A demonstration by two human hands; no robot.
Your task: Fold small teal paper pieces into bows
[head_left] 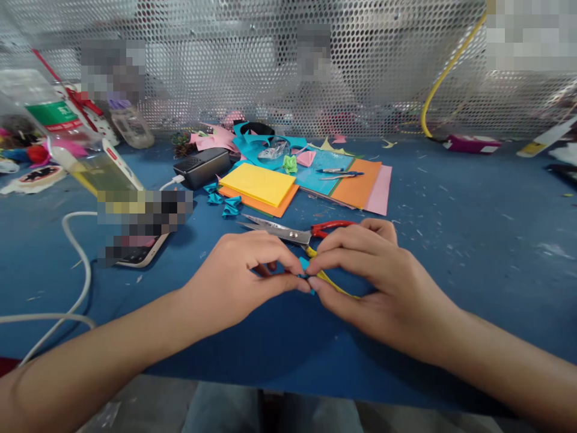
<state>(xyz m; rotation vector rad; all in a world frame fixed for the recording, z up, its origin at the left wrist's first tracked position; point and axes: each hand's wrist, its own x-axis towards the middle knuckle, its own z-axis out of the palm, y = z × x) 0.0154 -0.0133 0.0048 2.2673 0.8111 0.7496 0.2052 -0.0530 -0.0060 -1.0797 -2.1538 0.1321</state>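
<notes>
A: Where are the hands?
B: Both reach over a blue table [451, 240], meeting near the middle, close to its front edge. The left hand [252, 267] comes in from the left and the right hand [374, 276] from the right, fingertips almost together.

A: What are the fingers doing?
B: Each hand pinches the same small piece of blue paper [303, 263] between thumb and fingertips. The fingers cover most of it, so I cannot tell its exact shape.

A: And around that paper?
B: Just beyond it lies a pair of scissors [288, 231], blades pointing left and slightly parted, the red and yellow handles partly hidden by the right hand. Farther back, folded blue pieces [231, 207] lie beside a stack of yellow sheets [259, 183], which rests on orange ones [288, 207].

A: Anything to the left?
B: A phone [144, 258] leans near a clear bottle [81, 153] with a green and red label. A white cable [83, 288] curves across the table.

A: And the back?
B: A perforated metal screen [383, 72] stands along the far edge.
</notes>
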